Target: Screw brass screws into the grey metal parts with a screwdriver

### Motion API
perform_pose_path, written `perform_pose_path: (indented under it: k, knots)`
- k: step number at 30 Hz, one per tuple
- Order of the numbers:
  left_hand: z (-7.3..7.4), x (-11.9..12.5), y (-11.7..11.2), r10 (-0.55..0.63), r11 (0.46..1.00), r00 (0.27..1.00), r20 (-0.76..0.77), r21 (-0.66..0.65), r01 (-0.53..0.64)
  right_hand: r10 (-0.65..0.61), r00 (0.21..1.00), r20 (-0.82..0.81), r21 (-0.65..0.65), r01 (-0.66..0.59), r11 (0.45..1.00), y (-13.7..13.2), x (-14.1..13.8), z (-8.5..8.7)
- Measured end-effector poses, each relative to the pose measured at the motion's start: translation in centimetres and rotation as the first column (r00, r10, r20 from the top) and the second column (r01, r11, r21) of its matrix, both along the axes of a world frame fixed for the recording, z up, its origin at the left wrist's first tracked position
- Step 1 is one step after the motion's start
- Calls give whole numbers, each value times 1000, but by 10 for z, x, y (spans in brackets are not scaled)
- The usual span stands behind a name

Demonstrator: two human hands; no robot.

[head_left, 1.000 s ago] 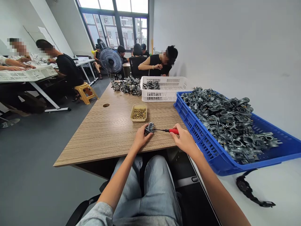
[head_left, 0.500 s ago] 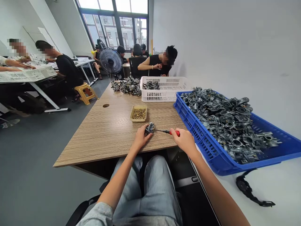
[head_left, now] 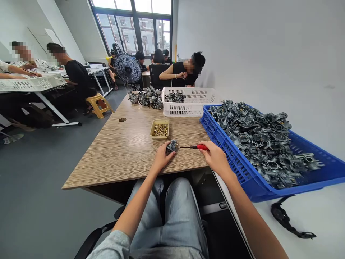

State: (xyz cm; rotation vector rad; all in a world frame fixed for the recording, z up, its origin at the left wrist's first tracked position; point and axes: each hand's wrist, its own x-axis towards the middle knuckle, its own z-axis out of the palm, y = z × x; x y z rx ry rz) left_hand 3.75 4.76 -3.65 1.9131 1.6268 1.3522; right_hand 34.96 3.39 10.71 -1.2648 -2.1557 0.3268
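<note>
Near the front of the wooden table [head_left: 107,158], my left hand [head_left: 162,157] is closed around a small grey metal carburetor body [head_left: 172,145]. My right hand [head_left: 216,157] grips a screwdriver [head_left: 202,146] by its red handle. The thin dark shaft points left at the carburetor, its tip a short gap away from it. Just beyond my left hand stands a small cream tray [head_left: 153,137] holding many small brass parts [head_left: 161,130].
At right, a blue crate [head_left: 237,180] is heaped with carburetor bodies [head_left: 258,136]. A white crate [head_left: 188,109] and a pile of carburetors [head_left: 147,98] stand at the far end. A person [head_left: 179,73] sits behind them. A black watch [head_left: 283,216] lies lower right.
My right hand has drawn the screwdriver back to the right, so its tip has come away from the carburetor. My left hand keeps its hold in nearly the same spot.
</note>
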Motion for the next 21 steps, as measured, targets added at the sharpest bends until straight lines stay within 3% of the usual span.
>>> perform_pose_path:
  k: [4,21]
  knots:
    - [1,1,-1,-3,1000,1000,5,2,3,88,994,-62,33,-86,996,-1,-4,-2]
    - [1,1,-1,-8,1000,1000,6,3,8,98,995,-34,26,-97,995,-5,-7,-2]
